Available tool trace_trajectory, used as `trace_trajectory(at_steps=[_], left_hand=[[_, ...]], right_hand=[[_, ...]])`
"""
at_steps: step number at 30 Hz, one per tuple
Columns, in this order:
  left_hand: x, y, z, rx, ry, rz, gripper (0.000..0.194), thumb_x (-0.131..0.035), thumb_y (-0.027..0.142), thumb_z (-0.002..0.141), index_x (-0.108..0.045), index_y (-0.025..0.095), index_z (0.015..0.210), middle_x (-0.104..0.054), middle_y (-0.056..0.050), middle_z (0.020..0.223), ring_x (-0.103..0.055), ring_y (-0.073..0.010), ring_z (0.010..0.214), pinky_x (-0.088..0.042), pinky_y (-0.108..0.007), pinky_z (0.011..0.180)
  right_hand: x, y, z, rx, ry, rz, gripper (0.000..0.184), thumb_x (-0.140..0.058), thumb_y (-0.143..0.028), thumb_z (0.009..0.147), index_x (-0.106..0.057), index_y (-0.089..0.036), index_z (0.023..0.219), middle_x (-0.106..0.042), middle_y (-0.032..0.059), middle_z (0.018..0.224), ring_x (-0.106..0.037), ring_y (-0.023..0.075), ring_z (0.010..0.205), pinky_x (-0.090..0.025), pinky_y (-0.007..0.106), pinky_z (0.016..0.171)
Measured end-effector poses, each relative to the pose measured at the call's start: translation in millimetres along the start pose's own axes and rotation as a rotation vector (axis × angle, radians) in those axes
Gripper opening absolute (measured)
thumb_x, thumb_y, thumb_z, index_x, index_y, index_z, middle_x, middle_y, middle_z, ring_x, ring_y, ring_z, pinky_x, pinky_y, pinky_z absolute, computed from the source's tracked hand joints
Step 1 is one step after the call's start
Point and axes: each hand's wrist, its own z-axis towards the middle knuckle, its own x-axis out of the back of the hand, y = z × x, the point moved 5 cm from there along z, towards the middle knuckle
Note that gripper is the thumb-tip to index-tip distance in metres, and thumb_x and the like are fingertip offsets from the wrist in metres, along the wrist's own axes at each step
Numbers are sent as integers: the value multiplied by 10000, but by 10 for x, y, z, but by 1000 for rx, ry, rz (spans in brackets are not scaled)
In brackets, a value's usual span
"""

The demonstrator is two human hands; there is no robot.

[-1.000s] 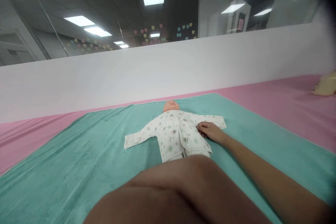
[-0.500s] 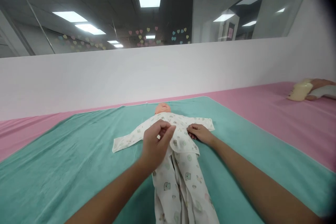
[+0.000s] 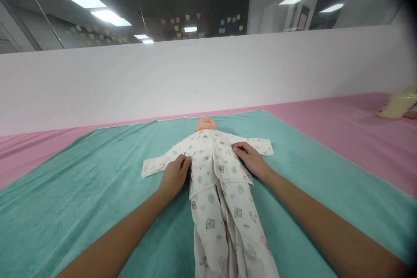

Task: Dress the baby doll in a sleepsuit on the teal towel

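Observation:
A baby doll [image 3: 206, 123] lies on its back, its head at the far end. It wears a white long-sleeved baby shirt [image 3: 203, 163] with small animal prints, sleeves spread to both sides. Below the shirt hem are matching baby pants [image 3: 211, 221], their legs running toward me. My left hand [image 3: 176, 174] is closed, thumb and fingers pinching the shirt's left side under the sleeve. On the opposite side my right hand [image 3: 250, 158] is also closed on the shirt's edge, just below the right sleeve. The fingertips of both hands are partly hidden.
A teal blanket [image 3: 97, 182] lies under the doll, over a pink sheet [image 3: 332, 117]. At the far right edge a pale yellow object [image 3: 397, 103] is partly cut off. A white wall [image 3: 130, 87] with glass above it stands behind.
My left hand has moved from above the shirt's middle down to its left side. My right hand stays at the right side. The view has tilted down slightly.

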Motion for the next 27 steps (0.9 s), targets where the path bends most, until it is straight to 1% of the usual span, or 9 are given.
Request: trace_trajectory(at_steps=[3,6,10,13,17,19,22,25,27], left_hand=[[-28,-30,18,34,-40,-21,380,-276,498,896,-489,204,782,-578,-1,694,-509,-168,640,-307,-262,550],[-30,-20,-20,45,-63,-62,382,-276,502,893,-509,204,842,-593,-10,731,-517,-173,662,-326,-272,576],[-58,69,-121,127,-115,-342,380,-323,530,874,-500,202,947,-616,-30,835,-553,-184,751,-396,-283,632],[-128,181,-200,154,-207,-630,439,-443,515,840,-410,208,1152,-569,-83,1142,-549,-211,990,-453,-308,785],[-149,211,-199,116,-251,-757,699,-572,441,792,-233,240,1369,-257,-79,1454,-305,-263,1297,-361,-369,1008],[-123,173,-142,110,-244,-808,739,-573,415,798,-179,278,1408,-190,-36,1481,-242,-272,1329,-338,-393,1037],[-81,141,-45,107,-281,-940,726,-543,384,824,-141,301,1424,-226,-13,1469,-287,-268,1312,-359,-411,1033],[-33,147,3,90,-287,-1005,708,-532,381,835,-148,306,1424,-279,-4,1449,-327,-256,1291,-371,-407,1031],[-21,151,-6,92,-266,-978,675,-526,401,837,-190,308,1415,-304,2,1438,-339,-247,1284,-370,-395,1032]], right_hand=[[28,87,7,-100,8,-80,394,-429,-568,778,-575,-204,812,-595,23,846,-521,179,775,-389,304,708],[36,121,7,-136,-35,-213,458,-394,-605,779,-511,-193,619,-547,11,668,-475,166,660,-344,288,623],[-1,127,-17,-218,-125,-198,498,-386,-629,772,-470,-186,559,-502,3,594,-422,149,588,-314,282,580],[-53,71,-42,-223,-146,-44,457,-395,-608,784,-547,-188,688,-567,12,723,-474,161,674,-360,284,635],[-174,-38,-117,-246,-153,148,439,-427,-595,788,-573,-202,918,-598,42,941,-522,207,863,-416,331,766],[-252,-122,-162,-232,-181,252,466,-467,-568,786,-523,-237,1109,-567,58,1121,-510,236,1006,-416,364,859],[-365,-258,-205,-173,-292,385,574,-509,-498,798,-346,-318,1318,-381,23,1388,-398,238,1223,-359,368,1000],[-448,-306,-205,-178,-371,424,680,-517,-472,802,-197,-349,1390,-248,-6,1469,-313,241,1301,-332,395,1044],[-470,-287,-186,-197,-342,441,702,-509,-485,799,-174,-340,1399,-258,5,1466,-337,255,1288,-357,420,1027]])
